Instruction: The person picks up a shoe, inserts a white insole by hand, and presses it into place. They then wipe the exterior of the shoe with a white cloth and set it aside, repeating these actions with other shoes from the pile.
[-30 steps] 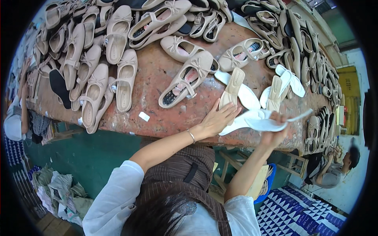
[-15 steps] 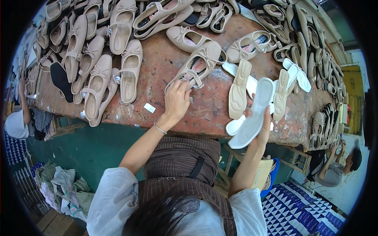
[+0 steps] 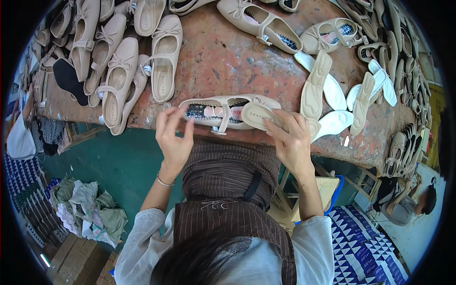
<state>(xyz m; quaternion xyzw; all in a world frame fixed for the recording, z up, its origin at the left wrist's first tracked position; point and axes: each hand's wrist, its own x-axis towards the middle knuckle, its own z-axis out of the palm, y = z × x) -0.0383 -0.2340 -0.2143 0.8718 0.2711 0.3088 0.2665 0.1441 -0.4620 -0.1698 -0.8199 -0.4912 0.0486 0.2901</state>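
Observation:
A beige Mary Jane shoe point(image 3: 218, 103) with a strap lies sideways along the table's front edge, its dark, patterned inside facing up. My left hand point(image 3: 173, 137) grips its heel end between thumb and fingers. Over the toe end, my right hand point(image 3: 293, 140) holds a beige insole point(image 3: 256, 115) with its printed heel end pointing left. Part of that insole is hidden under my fingers. Right of this hand lie beige insoles point(image 3: 315, 88) and white-bottomed insoles point(image 3: 335, 124), some overlapping.
Two more shoes point(image 3: 259, 21) point(image 3: 330, 37) lie farther back on the worn red-brown table point(image 3: 223, 71). Rows of beige shoes point(image 3: 121, 76) crowd the left, and more are heaped at the far right. A co-worker point(image 3: 403, 206) sits at the right; another person's arm shows at far left.
The shoe has come nearer and turned from slanting to sideways. My right hand has moved left with the insole, which now shows its beige face instead of its white underside.

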